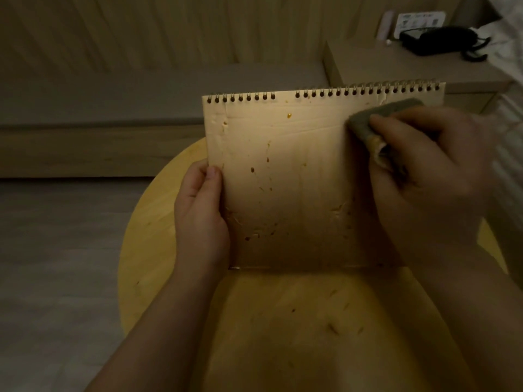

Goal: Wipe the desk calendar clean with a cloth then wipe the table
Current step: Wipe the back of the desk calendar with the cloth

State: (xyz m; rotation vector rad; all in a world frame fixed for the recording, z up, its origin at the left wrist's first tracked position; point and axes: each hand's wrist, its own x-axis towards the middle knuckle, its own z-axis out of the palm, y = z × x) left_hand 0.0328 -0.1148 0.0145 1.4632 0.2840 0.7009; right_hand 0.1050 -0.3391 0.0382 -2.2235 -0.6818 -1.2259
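Observation:
A spiral-bound desk calendar (297,171) stands upright on a round wooden table (158,239), its tan cardboard face toward me and speckled with brown stains. My left hand (201,213) grips the calendar's left edge, thumb on the front. My right hand (427,176) holds a folded grey-green cloth (365,123) pressed against the calendar's upper right corner, just under the wire binding. The calendar's right edge is hidden behind my right hand.
The tabletop in front of the calendar carries brown smears and crumbs (334,326). A low wooden ledge (396,66) at the back right holds a black telephone (441,41) and a small card. White bedding (509,114) lies along the right edge. Grey floor (56,250) spreads to the left.

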